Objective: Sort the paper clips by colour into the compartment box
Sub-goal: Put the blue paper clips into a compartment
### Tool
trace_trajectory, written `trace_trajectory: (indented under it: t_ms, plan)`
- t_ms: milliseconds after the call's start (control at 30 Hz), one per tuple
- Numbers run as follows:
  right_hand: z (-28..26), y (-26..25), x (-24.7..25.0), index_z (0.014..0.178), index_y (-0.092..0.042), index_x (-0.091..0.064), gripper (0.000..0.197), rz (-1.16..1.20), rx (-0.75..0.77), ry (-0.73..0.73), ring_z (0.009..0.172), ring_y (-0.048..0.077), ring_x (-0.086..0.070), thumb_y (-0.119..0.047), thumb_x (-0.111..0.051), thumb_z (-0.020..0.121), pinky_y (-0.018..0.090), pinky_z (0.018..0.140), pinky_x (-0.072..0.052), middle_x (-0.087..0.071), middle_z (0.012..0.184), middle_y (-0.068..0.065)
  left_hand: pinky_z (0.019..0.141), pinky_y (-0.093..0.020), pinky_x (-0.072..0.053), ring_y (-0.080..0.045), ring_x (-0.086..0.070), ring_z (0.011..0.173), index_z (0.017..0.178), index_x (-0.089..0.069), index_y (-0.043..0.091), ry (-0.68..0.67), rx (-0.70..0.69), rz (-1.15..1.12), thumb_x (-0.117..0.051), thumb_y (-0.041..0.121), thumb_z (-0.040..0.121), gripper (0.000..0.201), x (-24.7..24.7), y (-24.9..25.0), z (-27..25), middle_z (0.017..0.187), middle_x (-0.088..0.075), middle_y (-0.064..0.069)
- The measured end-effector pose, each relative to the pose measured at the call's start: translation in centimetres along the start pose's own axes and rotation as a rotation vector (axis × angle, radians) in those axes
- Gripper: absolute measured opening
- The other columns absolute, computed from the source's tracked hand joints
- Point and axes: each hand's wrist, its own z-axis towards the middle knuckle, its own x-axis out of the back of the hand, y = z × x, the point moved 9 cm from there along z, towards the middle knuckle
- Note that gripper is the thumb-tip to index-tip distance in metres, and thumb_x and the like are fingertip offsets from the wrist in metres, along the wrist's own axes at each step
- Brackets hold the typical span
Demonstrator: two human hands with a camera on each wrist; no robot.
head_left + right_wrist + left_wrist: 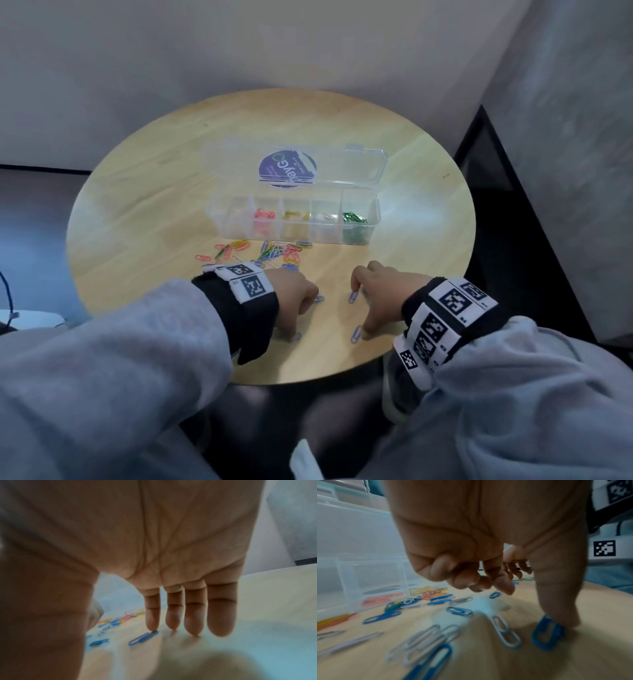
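Right wrist: blue clip (pixel 143 638) touching index fingers (pixel 152 616).

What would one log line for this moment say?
left hand: thumb on blue clip | right hand: fingers on blue clips | box: open, part sorted

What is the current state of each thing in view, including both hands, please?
Compartment box: lid open, clips partly sorted inside.
Loose clip pile: unsorted on the table.
Left hand: fingers curled, thumb pressing a blue clip.
Right hand: fingers straight, index fingertip touching another blue clip.
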Motion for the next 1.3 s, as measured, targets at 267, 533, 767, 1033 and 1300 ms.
trace_trajectory:
  t_ms: [267, 533, 767, 1033, 1300]
  plan:
    - [0.8, -1.3, -0.3, 0.093, -0.020, -0.041, 0.046, -0.030, 0.066, 0.035, 0.085, 0.019, -0.050, -0.037, -0.077, 0.071, 0.035, 0.078, -0.048, -0.048, 0.105, 0.000, 0.060, -0.026, -0.031, -0.019, -0.046, 0.084, 0.090, -0.048, 0.020, 0.206, 0.045, -0.080, -0.072, 0.034, 0.077, 0.031, 2.6, -0.6, 1.3, 0.096, -0.050, -0.001]
    - [1.1, -2.0, -0.4, 0.088, -0.023, -0.047, 0.031, 0.009, 0.156, 0.054, 0.081, 0.017, -0.047, -0.032, -0.074, 0.075, 0.029, 0.070, -0.039, -0.041, 0.077, -0.011, 0.069, -0.026, -0.034, -0.023, -0.057, 0.098, 0.108, -0.062, 0.016, 0.201, 0.109, -0.118, -0.072, 0.034, 0.077, 0.037, 2.7, -0.7, 1.9, 0.111, -0.062, -0.004]
    - [1.0, -3.0, -0.9, 0.072, -0.021, -0.050, 0.021, -0.078, 0.196, -0.006, 0.078, 0.018, -0.049, -0.026, -0.066, 0.084, 0.027, 0.068, -0.038, -0.053, 0.079, -0.005, 0.072, -0.024, -0.034, -0.020, -0.055, 0.092, 0.112, -0.066, 0.014, 0.108, 0.118, -0.069, -0.060, 0.029, 0.088, 0.029, 2.3, 0.4, 2.0, 0.105, -0.063, -0.003]
    - [0.8, -3.1, -1.4, 0.071, -0.019, -0.054, 0.016, -0.153, 0.158, -0.021, 0.075, 0.021, -0.055, -0.023, -0.054, 0.087, 0.028, 0.062, -0.043, -0.055, 0.072, -0.003, 0.056, -0.022, -0.034, -0.015, -0.054, 0.081, 0.093, -0.065, 0.018, 0.150, 0.126, -0.216, -0.061, 0.029, 0.087, 0.013, 2.4, -1.0, 1.4, 0.080, -0.056, 0.006]
    - [0.8, -1.7, 0.7, 0.068, -0.019, -0.061, 0.012, 0.174, 0.124, 0.025, 0.070, 0.016, -0.060, -0.016, -0.060, 0.080, 0.025, 0.062, -0.049, -0.067, 0.075, -0.004, 0.060, -0.021, -0.043, -0.009, -0.053, 0.059, 0.066, -0.055, 0.020, 0.283, 0.120, -0.774, -0.071, 0.022, 0.080, 0.022, 4.4, -5.4, 0.4, 0.066, -0.062, 0.004]
